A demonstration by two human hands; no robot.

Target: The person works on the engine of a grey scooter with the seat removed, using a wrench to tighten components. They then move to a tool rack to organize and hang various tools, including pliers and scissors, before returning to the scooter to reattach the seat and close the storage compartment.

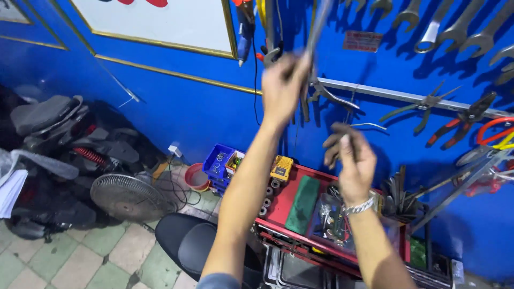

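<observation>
Fingers of the left hand clench around a long grey metal tool, blurred, raised against the blue wall among hanging spanners. The right hand curls closed on a dark, blurred plier-like tool, above the red tool cart.

Hanging pliers crowding wall

Below the raised fingers stands a red tool cart whose top tray carries a green block, a row of sockets, a yellow box and a clear bag of small parts, while a fan and a red bowl sit on the tiled floor to their left.
</observation>
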